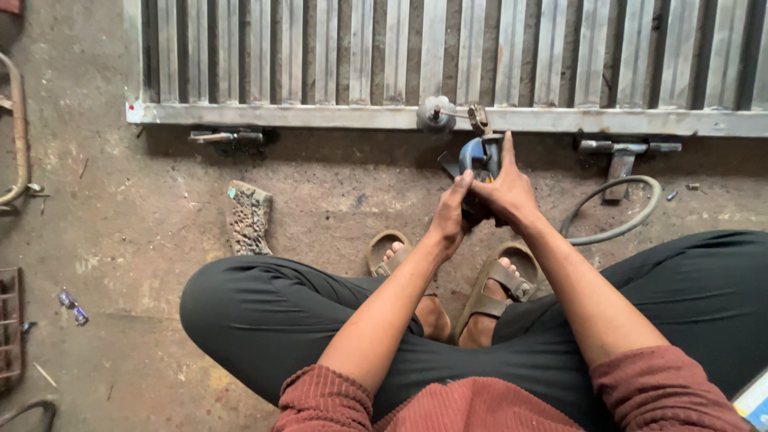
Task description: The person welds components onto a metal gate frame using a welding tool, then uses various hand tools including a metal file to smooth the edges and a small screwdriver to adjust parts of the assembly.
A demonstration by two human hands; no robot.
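Left hand point(450, 214), right hand point(506, 192) both clasp angle grinder point(478, 156); long axis toward gate point(448, 118).

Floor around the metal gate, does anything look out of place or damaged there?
A worn, crusted brush-like block lies loose on the dirty concrete floor, left of the knees. A hose curls loose on the right. Both hands, left hand and right hand, grip a grinder by the gate's bottom rail.
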